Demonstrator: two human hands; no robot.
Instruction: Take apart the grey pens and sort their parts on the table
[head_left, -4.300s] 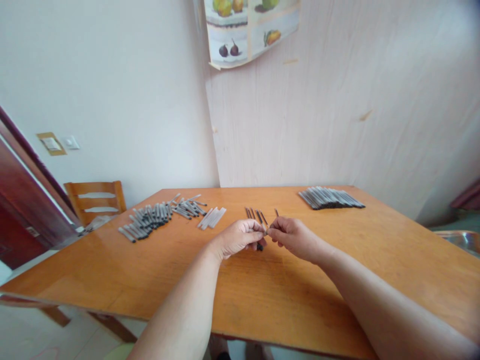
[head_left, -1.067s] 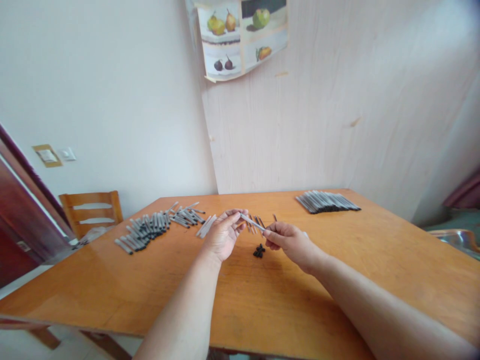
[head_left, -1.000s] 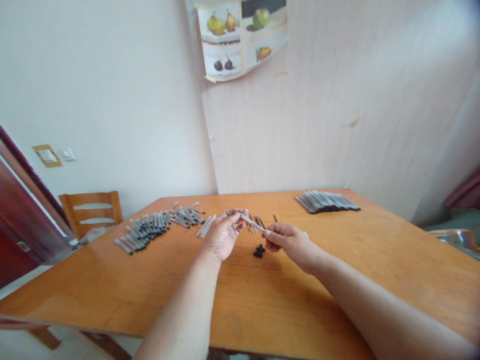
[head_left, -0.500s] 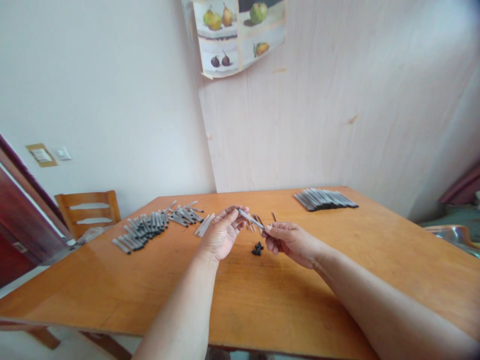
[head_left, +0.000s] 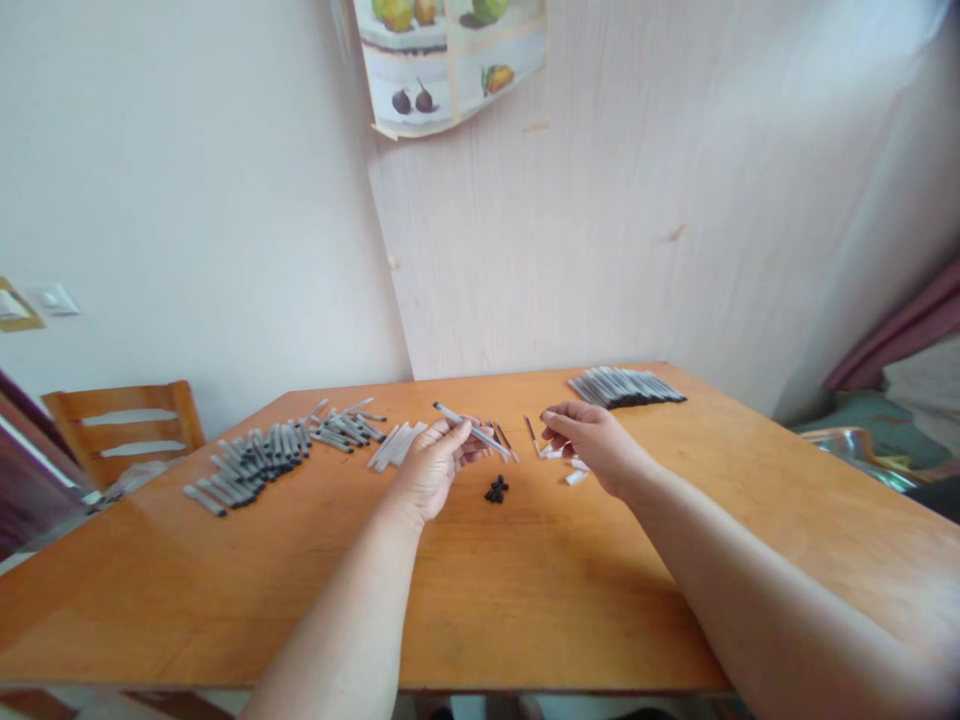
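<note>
My left hand [head_left: 439,460] is closed around a pen barrel [head_left: 474,430], a pale translucent tube with a black end pointing up and to the left. My right hand [head_left: 581,437] is apart from it, over the table to the right. Its thumb and fingers are pinched together; a small dark spot shows at the tips, too small to name. Beside those fingertips lies a thin dark-tipped refill [head_left: 532,436]. White caps [head_left: 576,474] lie partly hidden under the right hand. A small heap of black plugs [head_left: 496,489] sits between the hands, nearer me.
Many black-ended pens [head_left: 255,460] are piled on the left of the wooden table [head_left: 450,600]. Pale empty-looking tubes [head_left: 394,446] lie behind my left hand. A neat row of pens [head_left: 626,387] lies at the back right. A chair [head_left: 124,425] stands beyond the left edge.
My right hand has let go of the pen barrel and moved right, uncovering the white caps. The left hand keeps the barrel. The view has shifted slightly to the right.
</note>
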